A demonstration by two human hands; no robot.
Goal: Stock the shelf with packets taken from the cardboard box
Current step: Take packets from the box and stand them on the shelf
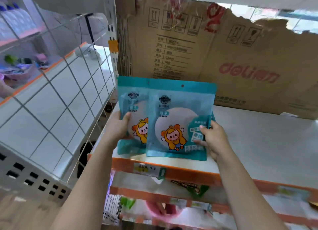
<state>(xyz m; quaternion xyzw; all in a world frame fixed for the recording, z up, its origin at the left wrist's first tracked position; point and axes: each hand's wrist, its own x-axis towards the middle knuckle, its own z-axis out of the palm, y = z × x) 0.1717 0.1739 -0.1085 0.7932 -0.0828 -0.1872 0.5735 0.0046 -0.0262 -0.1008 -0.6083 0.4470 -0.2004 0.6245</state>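
Two flat teal packets stand upright and overlapping at the front left of the shelf point(258, 143), their bottom edges at or just above its white surface. Both are glossy plastic pouches, rectangular, with a small hang hole near the top, a pale round window in the middle and a cartoon child in a yellow hooded suit printed below.

The left packet point(132, 98) sits behind, and the front packet point(179, 112) covers its right part. The left hand point(118, 128) grips the left packet by its left edge, the thumb point(127, 117) flat on the front face and the fingers hidden behind. The right hand point(213, 138) pinches the front packet at its right edge, thumb on the front and fingers curled round. A thin teal edge shows just above that thumb; whether it belongs to a third packet cannot be told.

The shelf is smooth and white, with an orange strip point(189, 173) along its front carrying a paper label point(146, 168). At its back leans brown corrugated cardboard point(223, 57), creased, torn ragged along the top right, and printed with handling symbols and a red logo. A white wire grid point(68, 92) of square cells closes the left side. Goods on the lower shelf are too blurred to name.
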